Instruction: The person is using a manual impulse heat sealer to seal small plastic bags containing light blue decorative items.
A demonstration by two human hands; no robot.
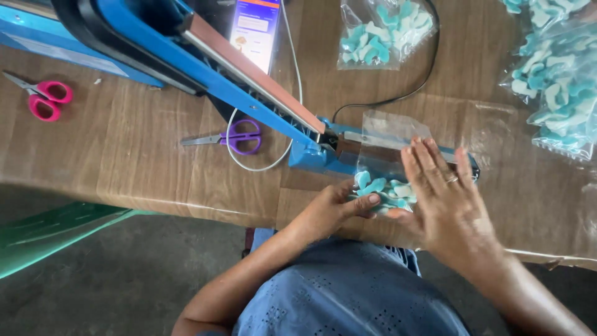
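Note:
A clear plastic bag [387, 163] holding blue and white gummy candies lies across the base of a blue heat sealer [311, 152], whose arm [249, 74] is raised. My left hand [329, 208] grips the bag's near left side, thumb on the candies. My right hand [444, 199] lies flat with fingers spread over the bag's right part, pressing it down; a ring shows on one finger. The bag's open top reaches past the sealing bar.
Purple scissors [239, 137] and pink scissors [43, 96] lie on the wooden table [124, 155]. A filled candy bag [382, 31] sits at the back, more candy bags [559, 81] at the right. A phone [255, 28], a white cable and a black cable lie behind the sealer.

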